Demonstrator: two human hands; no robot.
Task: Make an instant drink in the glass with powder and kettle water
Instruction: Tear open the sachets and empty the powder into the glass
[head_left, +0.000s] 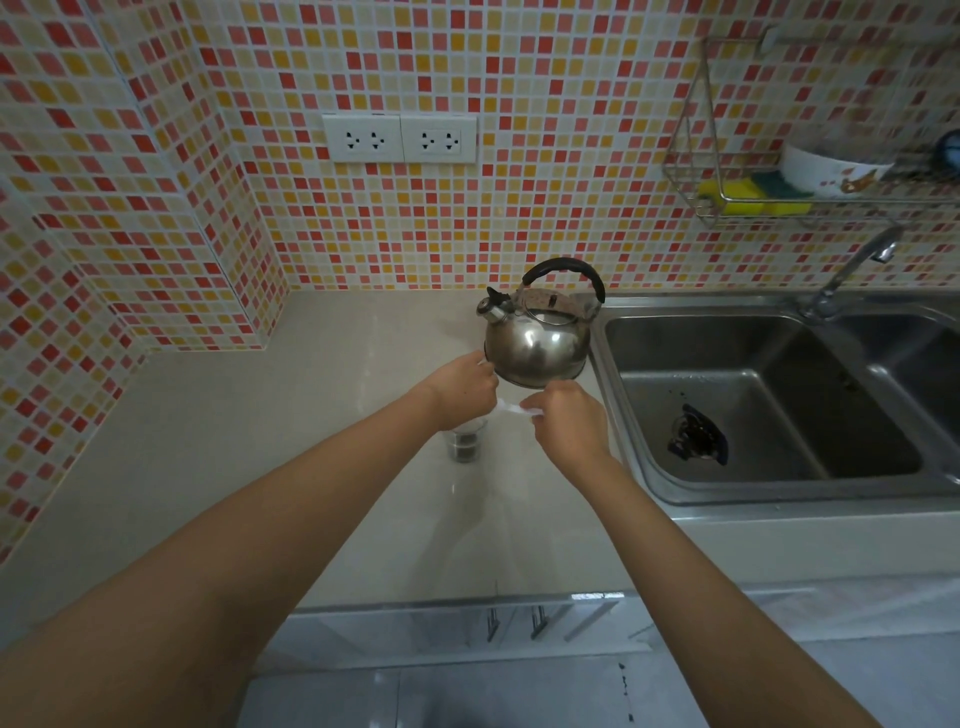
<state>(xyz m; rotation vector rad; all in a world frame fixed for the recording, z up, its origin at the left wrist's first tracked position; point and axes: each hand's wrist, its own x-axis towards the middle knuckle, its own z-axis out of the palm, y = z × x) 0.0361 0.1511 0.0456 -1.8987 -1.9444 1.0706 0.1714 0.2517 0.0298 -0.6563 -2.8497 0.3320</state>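
Head view: left hand (464, 383) and right hand (567, 418) pinch a white powder sachet (511, 409) above the clear glass (467, 441) beside the steel kettle (537, 332); a jerky tear could scatter powder.

The kettle (537, 340) is shiny steel with a black handle. The sink (769, 395) is brushed metal. The countertop (291, 415) looks glossy, smooth.
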